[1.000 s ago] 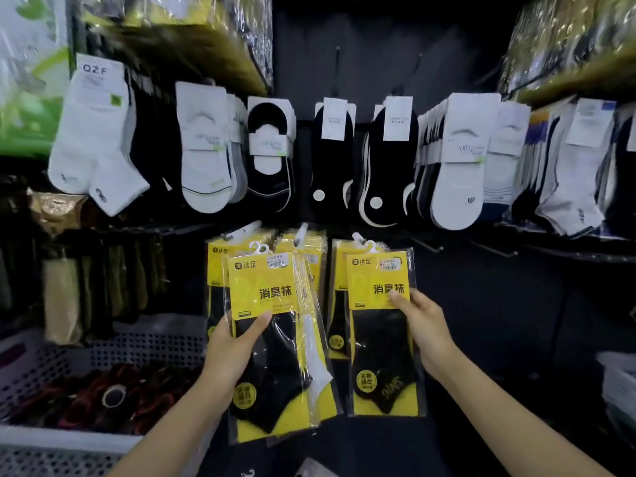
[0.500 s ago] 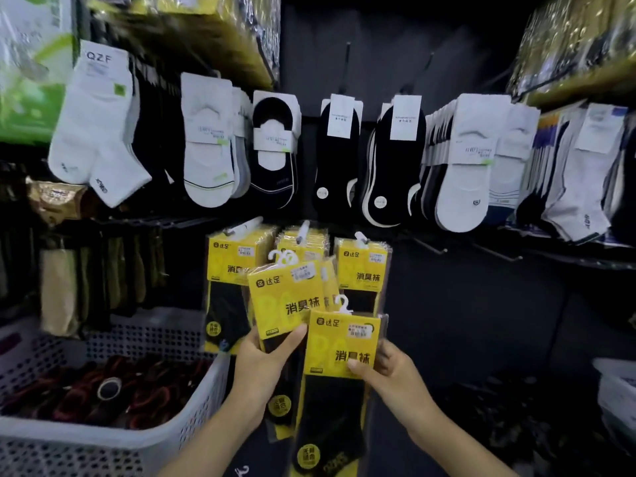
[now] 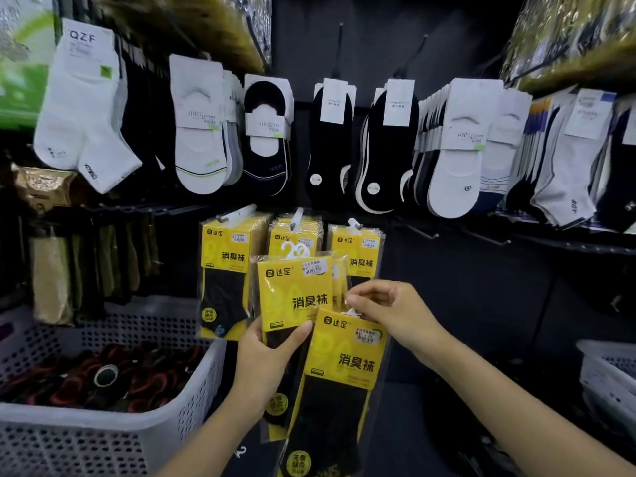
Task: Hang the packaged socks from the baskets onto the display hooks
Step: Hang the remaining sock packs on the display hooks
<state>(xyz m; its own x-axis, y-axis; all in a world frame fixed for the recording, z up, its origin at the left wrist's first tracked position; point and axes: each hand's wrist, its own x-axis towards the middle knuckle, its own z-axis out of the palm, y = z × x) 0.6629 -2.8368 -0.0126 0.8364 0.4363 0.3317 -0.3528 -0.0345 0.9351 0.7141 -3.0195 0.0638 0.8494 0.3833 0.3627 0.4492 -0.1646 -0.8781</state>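
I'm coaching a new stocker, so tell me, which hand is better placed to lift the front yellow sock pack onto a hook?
Probably the right hand: it pinches the front pack at its top, just below the hanging yellow packs. The left hand is occupied gripping the other packs.

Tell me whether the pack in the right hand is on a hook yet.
No, the right hand pinches the pack by its top, below the hooks and touching none.
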